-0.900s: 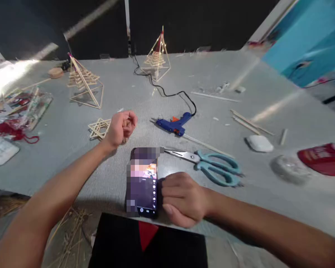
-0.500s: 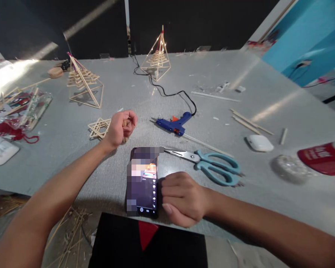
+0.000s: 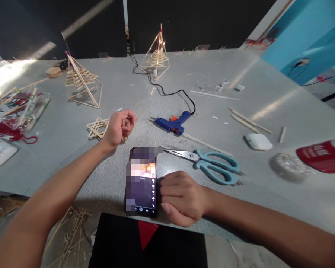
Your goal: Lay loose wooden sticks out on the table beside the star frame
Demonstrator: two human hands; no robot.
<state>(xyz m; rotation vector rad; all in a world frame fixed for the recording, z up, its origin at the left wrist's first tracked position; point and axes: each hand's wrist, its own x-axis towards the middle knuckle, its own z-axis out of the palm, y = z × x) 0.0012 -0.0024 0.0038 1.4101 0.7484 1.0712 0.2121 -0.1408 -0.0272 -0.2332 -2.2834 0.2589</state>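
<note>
Two upright pyramid-shaped stick frames (image 3: pixel 158 57) and one star-shaped stick frame (image 3: pixel 94 131) share a table (image 3: pixel 120 83) with one phone (image 3: pixel 145 193), one pair of scissors (image 3: pixel 193 156) and one blue glue gun (image 3: pixel 169 125) — joined by two rounded white items (image 3: pixel 258 142), one at either side, and one red-labeled container (image 3: pixel 321 156) — partly in view at right.

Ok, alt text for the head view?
The right hand, a fist, rests beside a lit phone on a grey table; the left hand curls by a stick star. Scissors and a blue glue gun lie ahead; two stick pyramids stand farther back.
</note>
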